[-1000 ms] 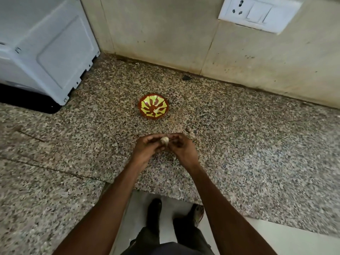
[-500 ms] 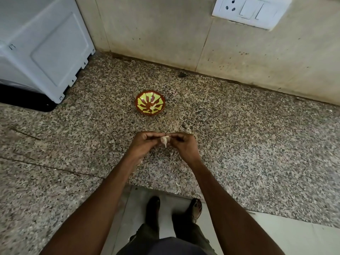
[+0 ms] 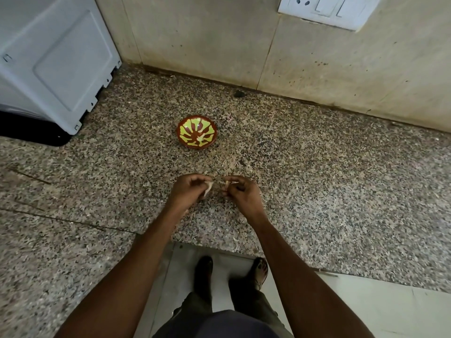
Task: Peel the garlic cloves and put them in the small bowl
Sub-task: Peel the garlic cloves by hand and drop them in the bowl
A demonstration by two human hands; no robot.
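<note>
A small brown bowl (image 3: 197, 132) with a yellow-green pattern sits on the speckled granite counter (image 3: 317, 179), with a pale piece or two inside it. Below the bowl, my left hand (image 3: 189, 191) pinches a pale garlic clove (image 3: 208, 189) with loose skin. A short gap to the right, my right hand (image 3: 240, 193) pinches a small pale piece of garlic (image 3: 228, 183); I cannot tell whether it is skin or clove. Both hands hover just above the counter.
A white appliance (image 3: 53, 62) stands at the back left on a black base. A tiled wall (image 3: 219, 40) with a white switch plate (image 3: 329, 8) runs behind the counter. Bits of garlic skin (image 3: 235, 239) lie near the counter's front edge. My feet show on the floor below.
My hands were joined on one garlic clove; now they have pulled apart, each holding a pale piece. The view has shifted a little nearer to the counter.
</note>
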